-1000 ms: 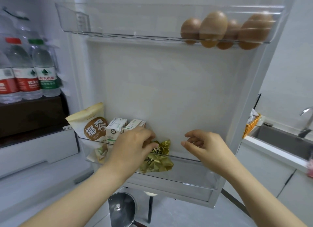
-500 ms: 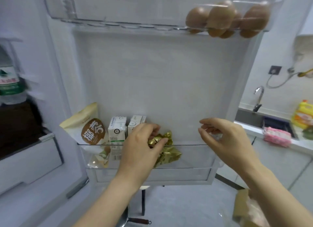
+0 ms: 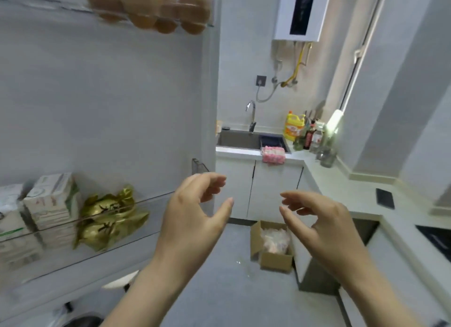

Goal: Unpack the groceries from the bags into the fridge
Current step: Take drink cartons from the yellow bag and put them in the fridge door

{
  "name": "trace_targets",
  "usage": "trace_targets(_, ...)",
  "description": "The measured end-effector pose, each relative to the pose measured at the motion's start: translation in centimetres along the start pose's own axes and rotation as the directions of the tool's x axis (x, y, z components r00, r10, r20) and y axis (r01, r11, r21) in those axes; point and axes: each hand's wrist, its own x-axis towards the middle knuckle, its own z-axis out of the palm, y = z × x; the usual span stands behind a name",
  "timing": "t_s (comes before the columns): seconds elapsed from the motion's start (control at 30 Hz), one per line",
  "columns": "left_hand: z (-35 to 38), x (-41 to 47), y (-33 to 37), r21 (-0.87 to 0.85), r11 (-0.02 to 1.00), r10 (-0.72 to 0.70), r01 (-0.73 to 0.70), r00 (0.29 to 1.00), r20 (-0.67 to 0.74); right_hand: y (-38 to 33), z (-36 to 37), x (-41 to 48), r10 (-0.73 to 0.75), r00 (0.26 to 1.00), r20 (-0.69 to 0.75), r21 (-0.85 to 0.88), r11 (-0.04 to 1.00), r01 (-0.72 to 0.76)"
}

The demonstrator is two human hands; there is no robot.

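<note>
The open fridge door [image 3: 122, 94] fills the left of the view. Its lower clear shelf [image 3: 151, 197] holds a crumpled gold packet [image 3: 109, 217] and small white milk cartons [image 3: 48, 202]. Several brown eggs [image 3: 156, 9] sit in the top door shelf. My left hand [image 3: 195, 214] hovers in the air to the right of the shelf, fingers loosely curled, holding nothing. My right hand [image 3: 317, 219] hangs beside it, also relaxed and holding nothing. Both hands are apart from the gold packet.
A cardboard box [image 3: 273, 243] with a plastic bag inside stands on the floor by the white cabinets [image 3: 268, 185]. Behind are a sink [image 3: 241, 140] with a tap, a pink cloth [image 3: 273, 154], bottles, a counter [image 3: 353, 192] with a black phone [image 3: 385, 197], and a wall heater [image 3: 300, 11].
My left hand let go of the gold packet and drew back from the shelf. The view swung right, from the fridge door toward the kitchen. Both hands moved away from the door.
</note>
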Motion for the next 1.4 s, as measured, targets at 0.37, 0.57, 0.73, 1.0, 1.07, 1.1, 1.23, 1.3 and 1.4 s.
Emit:
trace_targets(0.37, 19.3, -1.0, 10.1, -0.273, 0.961, 0.145, -0.049, 0.928, 0.344, 11.5, -14.1, -9.1, 0.365, 0.892, -0.267, -0.014, 0.924, -0.382)
trace_targets(0.57, 28.2, -4.4, 15.6, -0.407, 0.913, 0.246, -0.016, 0.818, 0.52, 16.0, -20.0, -15.9, 0.551, 0.729, -0.406, 0.036, 0.807, -0.59)
trace_targets(0.73, 34.4, -6.4, 19.9, -0.493, 0.87, 0.357, -0.002, 0.693, 0.626, 18.3, -23.7, -20.3, 0.624, 0.575, -0.53, 0.062, 0.704, -0.707)
trace_targets(1.0, 43.3, -7.7, 25.4, -0.633, 0.774, 0.554, 0.018, 0.463, 0.692, 20.8, -27.7, -24.1, 0.62, 0.326, -0.713, 0.106, 0.555, -0.825)
trace_targets(1.07, 45.3, -8.0, 26.4, -0.662, 0.749, 0.591, 0.035, 0.416, 0.691, 21.4, -28.3, -24.7, 0.615, 0.27, -0.741, 0.118, 0.515, -0.849)
trace_targets(1.1, 46.3, -8.1, 26.9, -0.671, 0.74, 0.603, 0.046, 0.396, 0.693, 21.6, -28.5, -25.0, 0.611, 0.238, -0.755, 0.128, 0.492, -0.861)
trace_targets(1.23, 49.8, -9.6, 28.7, -0.699, 0.709, 0.651, 0.098, 0.29, 0.701, 22.0, -29.2, -26.5, 0.59, 0.11, -0.8, 0.175, 0.405, -0.897)
trace_targets(1.3, 51.0, -10.7, 29.6, -0.708, 0.697, 0.674, 0.109, 0.236, 0.7, 22.1, -29.6, -27.6, 0.575, 0.049, -0.817, 0.198, 0.358, -0.912)
trace_targets(1.4, 52.3, -12.8, 31.0, -0.716, 0.683, 0.697, 0.144, 0.165, 0.698, 21.9, -30.2, -29.6, 0.554, -0.019, -0.832, 0.224, 0.304, -0.926)
